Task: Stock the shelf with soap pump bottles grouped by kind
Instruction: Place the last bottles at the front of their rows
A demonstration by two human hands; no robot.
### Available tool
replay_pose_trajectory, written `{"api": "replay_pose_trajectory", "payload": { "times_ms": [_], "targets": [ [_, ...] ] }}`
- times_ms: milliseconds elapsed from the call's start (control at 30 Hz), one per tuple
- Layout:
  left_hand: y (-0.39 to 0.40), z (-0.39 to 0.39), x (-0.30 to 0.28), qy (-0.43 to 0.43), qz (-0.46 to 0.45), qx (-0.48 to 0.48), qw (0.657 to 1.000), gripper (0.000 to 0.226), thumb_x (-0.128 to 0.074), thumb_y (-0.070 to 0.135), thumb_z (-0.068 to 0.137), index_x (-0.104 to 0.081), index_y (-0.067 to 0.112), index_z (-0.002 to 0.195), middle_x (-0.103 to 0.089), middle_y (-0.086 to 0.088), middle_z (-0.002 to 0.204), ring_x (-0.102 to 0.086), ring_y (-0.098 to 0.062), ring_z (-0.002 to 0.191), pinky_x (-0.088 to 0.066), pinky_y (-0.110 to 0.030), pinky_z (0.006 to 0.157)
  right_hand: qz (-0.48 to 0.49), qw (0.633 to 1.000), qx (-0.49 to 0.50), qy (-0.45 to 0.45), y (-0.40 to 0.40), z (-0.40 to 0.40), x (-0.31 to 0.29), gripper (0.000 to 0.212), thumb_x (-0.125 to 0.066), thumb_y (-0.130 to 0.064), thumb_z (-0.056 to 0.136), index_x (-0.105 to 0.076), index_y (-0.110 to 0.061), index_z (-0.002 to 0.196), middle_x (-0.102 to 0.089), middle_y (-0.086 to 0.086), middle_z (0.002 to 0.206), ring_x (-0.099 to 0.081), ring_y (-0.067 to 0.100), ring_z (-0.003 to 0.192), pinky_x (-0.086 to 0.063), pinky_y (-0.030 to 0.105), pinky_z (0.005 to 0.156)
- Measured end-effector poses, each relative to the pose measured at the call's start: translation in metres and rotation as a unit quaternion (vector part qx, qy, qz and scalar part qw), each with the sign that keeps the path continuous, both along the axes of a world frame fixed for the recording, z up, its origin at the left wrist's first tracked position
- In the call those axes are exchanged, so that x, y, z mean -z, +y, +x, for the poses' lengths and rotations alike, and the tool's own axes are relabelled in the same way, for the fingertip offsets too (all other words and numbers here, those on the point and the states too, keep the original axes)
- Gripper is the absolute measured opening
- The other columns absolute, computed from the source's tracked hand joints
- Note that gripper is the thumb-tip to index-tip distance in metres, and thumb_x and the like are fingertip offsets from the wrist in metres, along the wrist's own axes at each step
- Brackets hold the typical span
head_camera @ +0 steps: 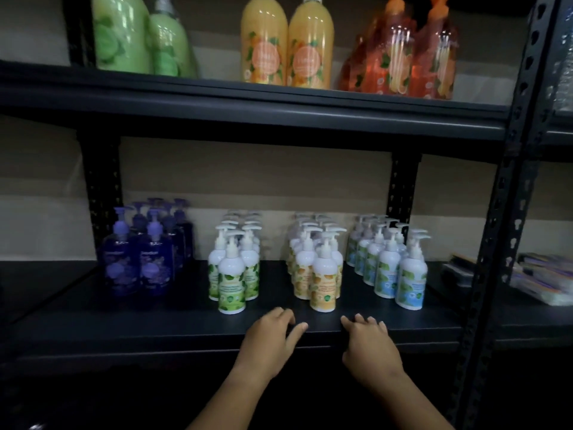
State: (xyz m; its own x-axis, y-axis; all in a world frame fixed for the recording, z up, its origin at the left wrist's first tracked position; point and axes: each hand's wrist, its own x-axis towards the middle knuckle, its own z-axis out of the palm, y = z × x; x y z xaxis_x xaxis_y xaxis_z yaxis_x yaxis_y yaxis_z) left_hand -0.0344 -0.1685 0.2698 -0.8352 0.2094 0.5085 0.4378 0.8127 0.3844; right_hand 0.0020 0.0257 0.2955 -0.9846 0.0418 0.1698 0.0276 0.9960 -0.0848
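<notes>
A dim stockroom with a black metal rack against a pale wall; the middle shelf (pixel 124 318) carries the soap pump bottles, sorted in four blocks. From the person's left: purple bottles (pixel 145 252), green-label white bottles (pixel 232 274), orange-label white bottles (pixel 316 268) and blue-label white bottles (pixel 387 265), each block apart from the next. The left hand (pixel 273 333) and right hand (pixel 369 339) rest on the shelf's front lip, fingers loosely spread, holding nothing; they sit just in front of the green and orange blocks without touching them. Judgement: stocking looks near complete; the step in hand is likely squaring the rows. To do it well, nudge the front green and orange bottles back in line by their bodies, not the pumps, keeping the gaps between kinds. Upper shelf (pixel 279 103): large green (pixel 142 38), yellow-orange (pixel 286 45) and red-orange bottles (pixel 403 63), contents showing through. Packaged goods (pixel 539 277) lie on the neighbouring shelf.
</notes>
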Motion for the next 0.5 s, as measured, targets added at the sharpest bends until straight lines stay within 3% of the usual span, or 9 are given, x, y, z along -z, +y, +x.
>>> {"api": "replay_pose_trajectory", "payload": {
  "times_ms": [67, 133, 200, 267, 333, 433, 500],
  "targets": [
    [-0.036, 0.007, 0.001, 0.024, 0.010, -0.024, 0.999, 0.038, -0.051, 0.052, 0.102, -0.065, 0.019, 0.091, -0.064, 0.004, 0.091, -0.063, -0.017, 0.085, -0.052, -0.036, 0.075, -0.013, 0.999, -0.014, 0.029, -0.024, 0.005, -0.003, 0.044, -0.049, -0.015, 0.086, -0.062, -0.021, 0.128, -0.063, 0.002, 0.123, -0.055, 0.024, 0.118, -0.040, 0.036, 0.110],
    [-0.073, 0.011, 0.006, 0.059, -0.010, -0.069, 0.996, 0.032, -0.055, 0.047, 0.101, -0.066, 0.021, 0.086, -0.065, 0.007, 0.085, -0.065, -0.017, 0.078, -0.054, -0.036, 0.067, -0.039, 0.997, -0.042, 0.053, -0.057, 0.013, -0.004, 0.031, -0.050, -0.015, 0.085, -0.068, -0.021, 0.109, -0.068, 0.000, 0.112, -0.060, 0.022, 0.107, -0.051, 0.033, 0.092],
    [-0.110, 0.015, 0.010, 0.090, -0.050, -0.112, 0.988, 0.026, -0.064, 0.042, 0.096, -0.064, 0.023, 0.078, -0.063, 0.009, 0.077, -0.066, -0.016, 0.068, -0.051, -0.034, 0.054, -0.058, 0.991, -0.100, 0.063, -0.096, 0.019, -0.004, 0.029, -0.050, -0.020, 0.088, -0.068, -0.020, 0.111, -0.068, -0.001, 0.113, -0.060, 0.021, 0.109, -0.051, 0.033, 0.087],
    [-0.144, 0.019, 0.011, 0.093, -0.094, -0.150, 0.980, 0.024, -0.074, 0.039, 0.087, -0.060, 0.025, 0.072, -0.059, 0.009, 0.069, -0.065, -0.015, 0.058, -0.045, -0.030, 0.044, -0.070, 0.982, -0.164, 0.070, -0.137, 0.023, -0.004, 0.032, -0.050, -0.022, 0.090, -0.067, -0.020, 0.117, -0.067, -0.001, 0.116, -0.059, 0.020, 0.113, -0.048, 0.030, 0.093],
    [-0.175, 0.023, 0.008, 0.075, -0.111, -0.187, 0.973, 0.022, -0.074, 0.039, 0.088, -0.062, 0.026, 0.075, -0.061, 0.009, 0.072, -0.066, -0.016, 0.060, -0.046, -0.030, 0.046, -0.093, 0.970, -0.212, 0.072, -0.174, 0.021, -0.003, 0.035, -0.049, -0.024, 0.090, -0.066, -0.020, 0.121, -0.068, 0.000, 0.118, -0.061, 0.021, 0.113, -0.046, 0.029, 0.098],
    [-0.216, 0.026, -0.003, 0.027, -0.093, -0.253, 0.963, 0.027, -0.048, 0.045, 0.103, -0.064, 0.025, 0.096, -0.066, 0.007, 0.094, -0.068, -0.017, 0.084, -0.049, -0.032, 0.064, -0.139, 0.953, -0.263, 0.054, -0.224, 0.009, -0.003, 0.042, -0.050, -0.027, 0.092, -0.060, -0.022, 0.132, -0.067, 0.001, 0.124, -0.062, 0.021, 0.115, -0.050, 0.032, 0.098],
    [-0.231, 0.019, -0.012, -0.014, -0.065, -0.293, 0.954, 0.035, -0.038, 0.046, 0.107, -0.063, 0.021, 0.103, -0.068, 0.002, 0.100, -0.066, -0.019, 0.091, -0.048, -0.031, 0.068, -0.164, 0.949, -0.267, 0.038, -0.251, -0.003, -0.005, 0.045, -0.053, -0.031, 0.094, -0.055, -0.023, 0.138, -0.067, 0.002, 0.127, -0.062, 0.021, 0.116, -0.050, 0.033, 0.099]
  ]
}}
